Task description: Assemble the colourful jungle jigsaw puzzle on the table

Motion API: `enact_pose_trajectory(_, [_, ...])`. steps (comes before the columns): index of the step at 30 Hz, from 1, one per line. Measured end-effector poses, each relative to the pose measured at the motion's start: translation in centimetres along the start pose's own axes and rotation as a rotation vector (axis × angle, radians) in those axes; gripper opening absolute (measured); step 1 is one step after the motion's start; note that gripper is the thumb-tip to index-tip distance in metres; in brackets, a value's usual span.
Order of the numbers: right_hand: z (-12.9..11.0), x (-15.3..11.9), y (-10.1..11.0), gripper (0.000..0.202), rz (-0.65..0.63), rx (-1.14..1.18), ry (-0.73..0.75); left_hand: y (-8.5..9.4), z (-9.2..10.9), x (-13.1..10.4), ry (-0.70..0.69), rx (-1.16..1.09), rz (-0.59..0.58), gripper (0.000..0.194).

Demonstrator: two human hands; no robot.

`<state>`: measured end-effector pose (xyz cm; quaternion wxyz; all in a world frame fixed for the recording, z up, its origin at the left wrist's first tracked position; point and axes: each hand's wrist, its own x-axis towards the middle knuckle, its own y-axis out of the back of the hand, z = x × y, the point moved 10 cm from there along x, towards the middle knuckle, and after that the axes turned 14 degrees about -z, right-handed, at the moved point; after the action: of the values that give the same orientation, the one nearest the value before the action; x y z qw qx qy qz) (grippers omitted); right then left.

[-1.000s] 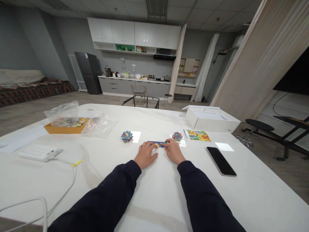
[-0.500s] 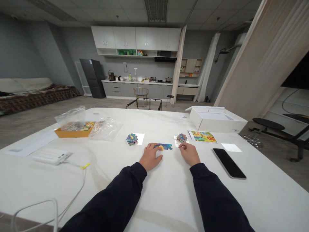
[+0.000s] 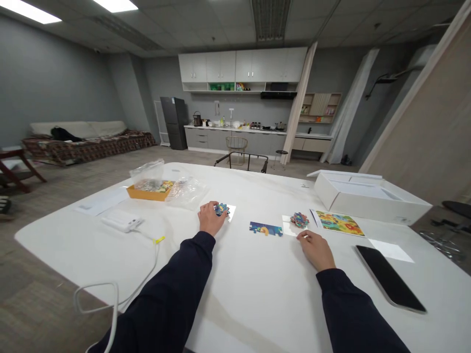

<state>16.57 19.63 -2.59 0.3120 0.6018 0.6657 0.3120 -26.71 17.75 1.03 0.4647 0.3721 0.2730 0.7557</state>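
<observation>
My left hand (image 3: 212, 217) is at the left stack of puzzle pieces (image 3: 222, 210), its fingers curved round the stack's near and left sides. A joined strip of blue puzzle pieces (image 3: 265, 229) with a yellow shape lies flat between my hands. My right hand (image 3: 315, 249) rests just below the right stack of puzzle pieces (image 3: 300, 219), thumb and fingers pinched together. Whether something small is between those fingertips cannot be made out. Both stacks sit on or beside white paper squares.
A colourful picture sheet (image 3: 340, 223) lies right of the stacks, before a white box (image 3: 371, 193). A black phone (image 3: 390, 277) lies near the right edge. At the left are an orange tray (image 3: 149, 193), plastic bags (image 3: 187, 191) and a white power bank (image 3: 121, 220) with a cable.
My left hand has left the blue strip and moved to the left stack. My right hand has drawn back slightly from the right stack. The view has turned left.
</observation>
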Motion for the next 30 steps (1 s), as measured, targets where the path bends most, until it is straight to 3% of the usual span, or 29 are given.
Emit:
enact_pose_trajectory(5, [-0.3, -0.2, 0.3, 0.018, 0.028, 0.009, 0.01, 1.0, 1.1, -0.1, -0.035, -0.023, 0.027, 0.035])
enact_pose_trajectory(9, [-1.1, -0.6, 0.3, 0.018, 0.092, 0.249, 0.053, 1.5, 6.4, -2.5, -0.246, -0.052, 0.079, 0.039])
enact_pose_trajectory(14, [-4.1, -0.4, -3.0, 0.046, -0.125, 0.747, 0.144, -3.6, 15.2, -7.7, -0.403, -0.169, -0.11, 0.045])
enact_pose_trajectory(18, [-5.0, -0.6, -5.6, 0.049, -0.357, 0.914, 0.075, -7.4, 19.2, -10.5, -0.444, -0.161, -0.241, 0.045])
enact_pose_trajectory(21, [-3.6, -0.2, -5.3, 0.044, -0.333, 0.887, 0.07, -8.5, 19.4, -10.6, -0.486, -0.175, -0.304, 0.044])
enact_pose_trajectory(25, [-1.2, 0.6, -2.1, 0.026, -0.072, 0.637, 0.154, -8.7, 17.3, -9.1, -0.522, -0.157, -0.365, 0.042])
enact_pose_trajectory(30, [-3.4, 0.6, 0.4, 0.019, 0.111, 0.306, 0.421, -9.5, 15.4, -7.8, -0.544, -0.05, -0.462, 0.036])
